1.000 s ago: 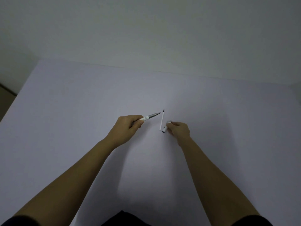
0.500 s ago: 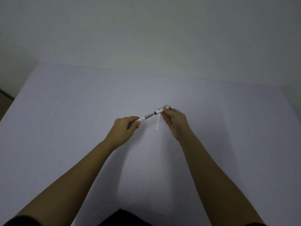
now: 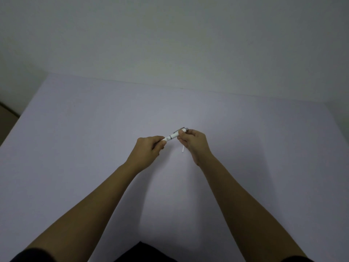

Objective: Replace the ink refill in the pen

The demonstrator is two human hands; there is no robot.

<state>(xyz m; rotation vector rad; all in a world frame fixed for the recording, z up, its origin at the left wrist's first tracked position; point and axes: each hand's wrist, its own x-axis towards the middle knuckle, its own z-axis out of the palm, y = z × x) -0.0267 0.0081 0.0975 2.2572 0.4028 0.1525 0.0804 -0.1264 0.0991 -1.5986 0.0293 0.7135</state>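
A white pen (image 3: 172, 136) with a grey band is held level above the table between both hands. My left hand (image 3: 147, 150) grips its front end, which is hidden in the fingers. Gripping the rear barrel part with the clip end is my right hand (image 3: 193, 143). The two pen parts are pushed together. A thin white ink refill (image 3: 183, 149) lies on the table just below and left of my right hand, mostly hidden by it.
The pale lavender table (image 3: 94, 148) stretches to a far edge against a plain grey wall (image 3: 170, 35). Its left edge drops to a dark floor strip (image 3: 7, 110). My dark clothing (image 3: 147, 252) shows at the bottom.
My right hand picked the rear barrel off the table, brought it up to the front part in my left hand and slid it on; the grey inner section is now covered.
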